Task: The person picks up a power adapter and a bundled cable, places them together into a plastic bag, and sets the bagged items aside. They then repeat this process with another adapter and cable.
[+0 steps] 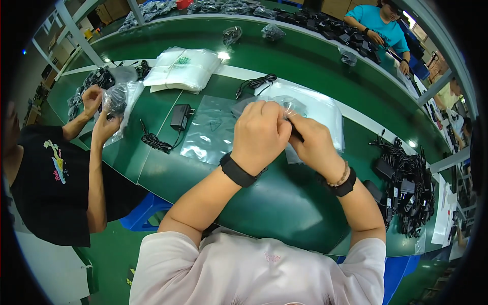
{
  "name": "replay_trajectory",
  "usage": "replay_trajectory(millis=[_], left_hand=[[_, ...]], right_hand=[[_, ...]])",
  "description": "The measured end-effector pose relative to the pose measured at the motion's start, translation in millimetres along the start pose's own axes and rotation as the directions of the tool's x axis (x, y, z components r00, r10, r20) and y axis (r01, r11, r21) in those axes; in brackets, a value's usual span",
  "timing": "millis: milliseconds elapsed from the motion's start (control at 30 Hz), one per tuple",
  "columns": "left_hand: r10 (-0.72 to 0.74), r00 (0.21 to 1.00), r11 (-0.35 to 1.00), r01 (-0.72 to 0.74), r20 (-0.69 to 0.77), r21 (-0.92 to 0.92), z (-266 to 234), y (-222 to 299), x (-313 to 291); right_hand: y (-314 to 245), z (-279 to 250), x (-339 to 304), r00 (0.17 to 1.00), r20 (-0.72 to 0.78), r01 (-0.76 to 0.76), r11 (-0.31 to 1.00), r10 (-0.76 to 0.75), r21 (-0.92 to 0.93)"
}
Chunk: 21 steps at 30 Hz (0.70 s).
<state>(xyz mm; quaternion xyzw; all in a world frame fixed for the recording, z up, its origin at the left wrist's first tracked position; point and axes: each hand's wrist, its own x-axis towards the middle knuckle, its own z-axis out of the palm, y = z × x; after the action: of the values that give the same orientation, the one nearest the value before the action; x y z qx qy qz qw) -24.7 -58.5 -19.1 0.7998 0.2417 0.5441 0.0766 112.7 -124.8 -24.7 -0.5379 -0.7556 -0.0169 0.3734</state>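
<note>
My left hand (pixel 260 133) and right hand (pixel 316 144) meet over the green table, fingers closed on a crumpled clear plastic bag (pixel 294 107). Something dark shows between my hands, mostly hidden by the fingers; what it is I cannot make out. Under and beyond them lies a stack of clear bags (pixel 328 114). To the left of my left hand a flat clear bag (pixel 204 140) rests on the table. Beside that lies a black power adapter (pixel 180 118) with its coiled cable (pixel 155 142). A bundled black cable (pixel 258 83) sits behind my hands.
A heap of black adapters and cables (pixel 406 188) lies to my right. Farther left stands another bag stack (pixel 183 68). At the left a co-worker's hands (pixel 104 114) handle a bagged item. Past a white strip runs a green belt (pixel 305 51) with several bagged items.
</note>
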Motion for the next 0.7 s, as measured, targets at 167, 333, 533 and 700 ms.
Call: replay_trajectory(millis=[167,333,533,700], left_hand=[[-0.125,0.992,0.979,0.127,0.021,-0.159,-3,-1,0],[0.094,0.995,0.993,-0.097,-0.04,-0.072,2,1,-6],[-0.001,0.995,0.978,0.021,0.097,-0.209,-3,0,-2],[-0.04,0.999,0.948,0.047,0.027,-0.316,-16,-40,16]], right_hand=[[-16,12,2,0.995,-0.096,0.012,0.998,-0.005,0.067],[4,15,0,0.964,0.187,0.176,0.981,-0.189,0.086],[16,19,-4,0.977,0.144,0.158,0.987,-0.154,-0.013],[-6,6,2,0.992,0.11,0.055,0.995,-0.063,0.078]])
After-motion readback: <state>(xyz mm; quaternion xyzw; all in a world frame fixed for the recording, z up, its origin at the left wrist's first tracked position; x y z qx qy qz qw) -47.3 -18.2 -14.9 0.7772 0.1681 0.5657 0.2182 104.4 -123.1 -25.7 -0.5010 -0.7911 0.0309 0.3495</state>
